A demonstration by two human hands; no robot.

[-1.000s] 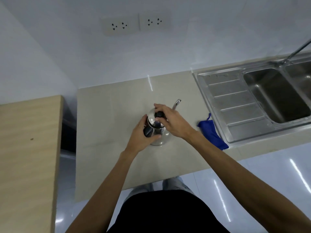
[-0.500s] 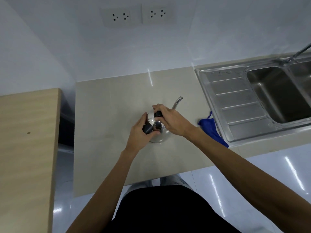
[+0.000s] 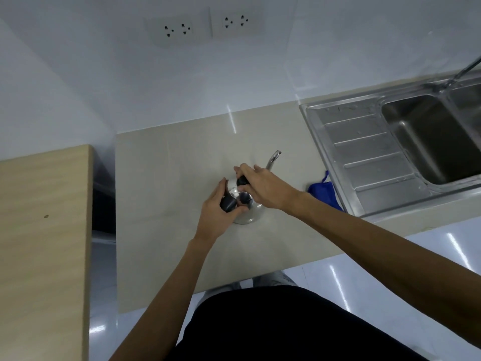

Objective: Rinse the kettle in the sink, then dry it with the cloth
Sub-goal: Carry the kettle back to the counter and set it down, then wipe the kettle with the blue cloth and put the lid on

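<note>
A small steel kettle (image 3: 250, 214) with a thin curved spout stands on the beige counter (image 3: 166, 183). My left hand (image 3: 217, 213) grips its black handle at the left side. My right hand (image 3: 264, 186) is closed on the black knob of the lid on top. A blue cloth (image 3: 324, 192) lies on the counter just right of my right wrist, against the edge of the sink (image 3: 364, 142). The sink's basin is at the far right, with the tap (image 3: 466, 70) rising at its back.
A steel draining board lies between the cloth and the basin. A wooden table (image 3: 44, 230) stands to the left, separated from the counter by a dark gap. Two wall sockets (image 3: 205, 26) sit above the counter.
Both hands have stayed on the kettle. The right hand's grip on the lid knob has shifted slightly; the kettle stands in the same place.
</note>
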